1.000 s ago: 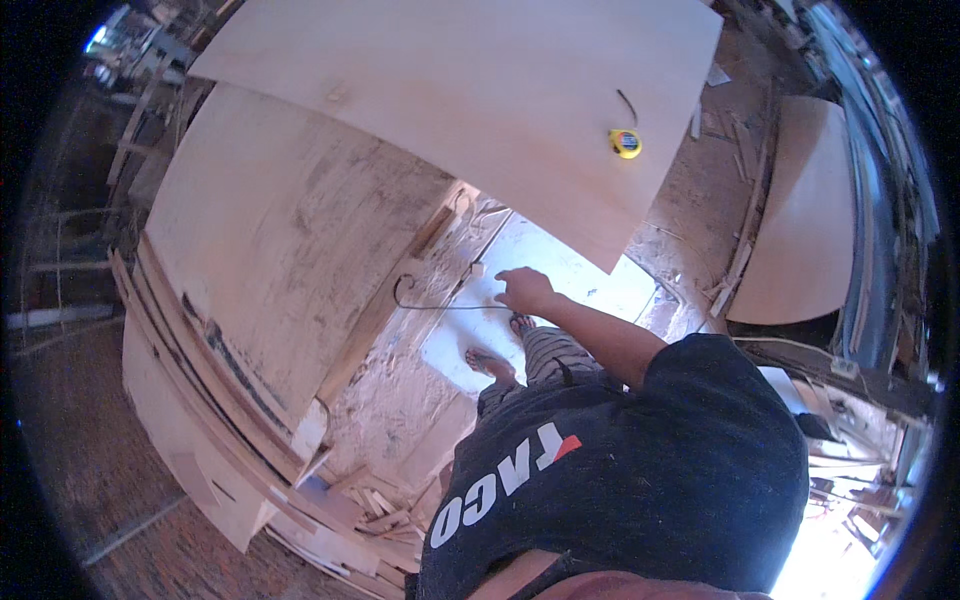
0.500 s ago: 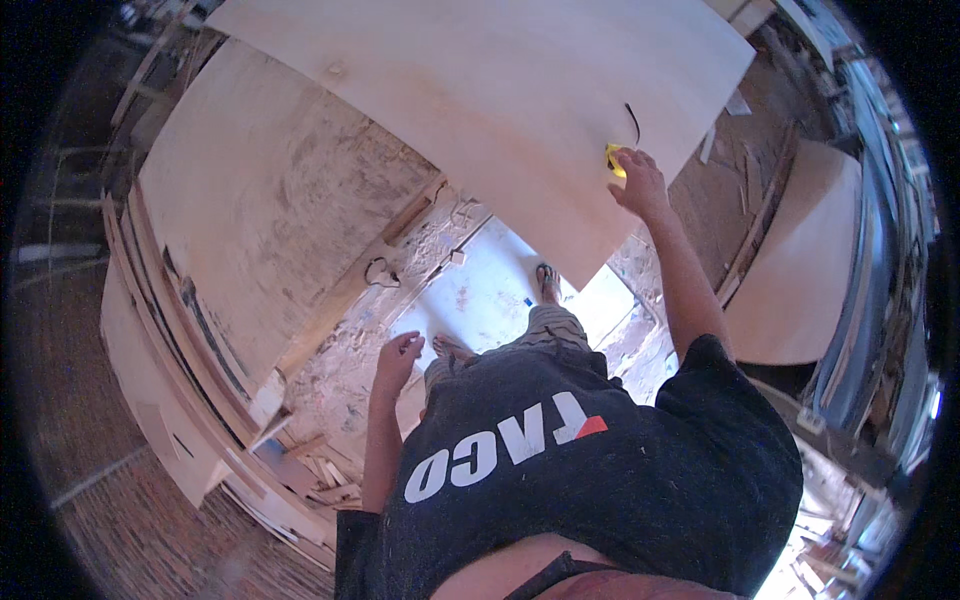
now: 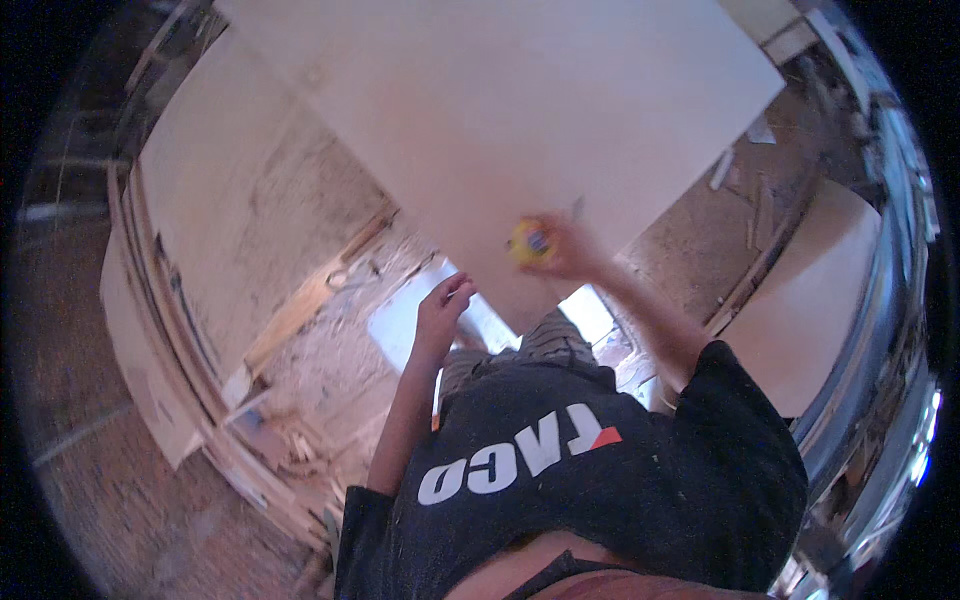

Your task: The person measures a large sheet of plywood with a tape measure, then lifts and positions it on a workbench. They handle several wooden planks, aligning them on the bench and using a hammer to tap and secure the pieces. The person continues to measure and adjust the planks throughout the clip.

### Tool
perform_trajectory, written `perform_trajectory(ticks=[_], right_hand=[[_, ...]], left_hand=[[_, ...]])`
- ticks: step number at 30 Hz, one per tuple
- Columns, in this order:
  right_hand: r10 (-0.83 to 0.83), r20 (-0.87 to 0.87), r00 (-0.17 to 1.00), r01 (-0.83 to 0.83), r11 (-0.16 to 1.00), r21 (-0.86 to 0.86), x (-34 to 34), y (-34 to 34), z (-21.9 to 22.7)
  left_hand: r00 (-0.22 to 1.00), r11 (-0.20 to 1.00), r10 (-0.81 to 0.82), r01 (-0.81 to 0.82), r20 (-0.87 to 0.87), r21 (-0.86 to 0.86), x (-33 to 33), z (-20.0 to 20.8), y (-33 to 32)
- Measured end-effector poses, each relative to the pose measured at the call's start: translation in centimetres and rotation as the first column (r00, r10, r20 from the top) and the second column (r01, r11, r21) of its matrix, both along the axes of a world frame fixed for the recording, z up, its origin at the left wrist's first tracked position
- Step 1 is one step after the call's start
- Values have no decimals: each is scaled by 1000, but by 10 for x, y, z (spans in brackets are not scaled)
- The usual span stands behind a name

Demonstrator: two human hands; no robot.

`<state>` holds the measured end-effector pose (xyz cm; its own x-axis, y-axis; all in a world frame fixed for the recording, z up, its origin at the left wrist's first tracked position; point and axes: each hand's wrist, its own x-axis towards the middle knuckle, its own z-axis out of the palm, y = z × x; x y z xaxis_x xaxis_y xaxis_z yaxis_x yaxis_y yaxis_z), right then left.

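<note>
- Yellow tape measure sits in my right hand, fingers wrapped around its case, over the near corner of the big pale plywood sheet.
- The case is blurred, so I cannot tell which way its blade slot faces, and I see no blade drawn out; it shows only as a round body without a clear long axis.
- My right arm reaches up and forward from the shoulder, elbow slightly bent, wrist above the sheet's near edge.
- My left hand is raised just off that near corner, fingers loosely curled and a little spread, holding nothing; I cannot tell whether the fingertips touch the sheet's edge.
- My left forearm runs nearly straight up from the black T-shirt.
- A second, rougher plywood board lies beside the sheet's left edge, and a curved pale panel stands well off to the right.
</note>
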<state>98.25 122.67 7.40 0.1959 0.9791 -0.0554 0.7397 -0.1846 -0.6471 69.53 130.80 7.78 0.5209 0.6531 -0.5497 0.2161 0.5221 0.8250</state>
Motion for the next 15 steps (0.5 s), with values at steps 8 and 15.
perform_trajectory(ticks=[8,15], right_hand=[[124,-705,699,-59,991,116,-125,1,48],[-151,-910,386,-186,954,-237,-111,5,48]], left_hand=[[903,807,311,-86,296,-584,10,49,3],[915,908,-350,384,-203,169,-20,59,1]])
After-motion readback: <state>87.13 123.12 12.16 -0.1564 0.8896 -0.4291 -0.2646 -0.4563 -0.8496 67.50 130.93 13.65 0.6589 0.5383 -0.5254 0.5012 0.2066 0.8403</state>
